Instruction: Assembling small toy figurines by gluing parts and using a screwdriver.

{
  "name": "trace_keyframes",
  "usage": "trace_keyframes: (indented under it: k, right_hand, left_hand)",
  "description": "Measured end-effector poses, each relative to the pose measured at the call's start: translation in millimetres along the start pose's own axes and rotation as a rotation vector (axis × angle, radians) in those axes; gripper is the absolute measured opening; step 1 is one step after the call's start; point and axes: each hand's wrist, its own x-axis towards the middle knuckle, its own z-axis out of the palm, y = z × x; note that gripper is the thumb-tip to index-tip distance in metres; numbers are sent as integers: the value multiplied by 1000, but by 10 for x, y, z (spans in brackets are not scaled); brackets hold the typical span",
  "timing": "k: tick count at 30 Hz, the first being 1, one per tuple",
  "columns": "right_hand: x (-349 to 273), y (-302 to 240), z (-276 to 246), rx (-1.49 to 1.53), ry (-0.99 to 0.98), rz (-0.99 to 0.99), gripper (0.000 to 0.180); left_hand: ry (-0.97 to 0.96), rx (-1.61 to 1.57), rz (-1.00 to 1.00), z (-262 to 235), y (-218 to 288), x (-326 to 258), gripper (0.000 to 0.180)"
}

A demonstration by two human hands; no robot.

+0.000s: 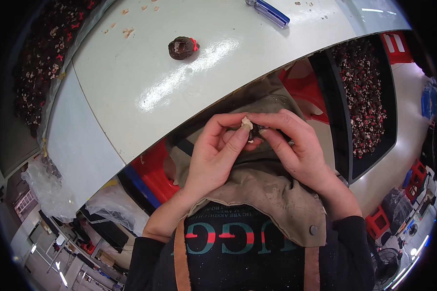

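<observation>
Both my hands meet in front of my chest, just below the white table's (131, 97) near edge. My left hand (213, 155) and my right hand (296, 145) pinch one small dark piece with a pale beige lump (248, 125) on top, held between thumbs and fingertips. Most of that piece is hidden by my fingers. On the table, well beyond my hands, lies a dark round piece with red trim (182, 48). A beige apron (267, 194) covers my lap under my hands.
A blue utility knife (269, 11) lies at the table's far edge, with pale scraps (127, 32) to its left. A black tray of dark and red pieces (361, 97) stands at my right; a similar heap (43, 58) sits far left. Red stools show below the table.
</observation>
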Motion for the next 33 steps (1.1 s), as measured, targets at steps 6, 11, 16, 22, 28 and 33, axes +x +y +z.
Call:
trace_keyframes:
  k: [6,11,16,22,28,33]
  right_hand:
    - [-36,93,33,160,160,34,24]
    - [90,-9,-241,146,287,0,30]
    - [484,-226,-718,-185,449,-163,32]
    - [854,-171,-949,-595,456,-160,37]
    - [781,-532,-854,-800,567,-75,27]
    - [460,-421,-817,-449,454,-216,40]
  left_hand:
    - [24,135,121,69,27,-20,27]
    - [-36,-82,-115,-18,66,3,34]
    - [-87,-212,-206,-65,66,18,36]
    - [-127,-354,-256,-119,67,10,37]
    - [-170,-439,-316,-97,97,85,38]
    - [-228,-514,-314,-156,105,92,38]
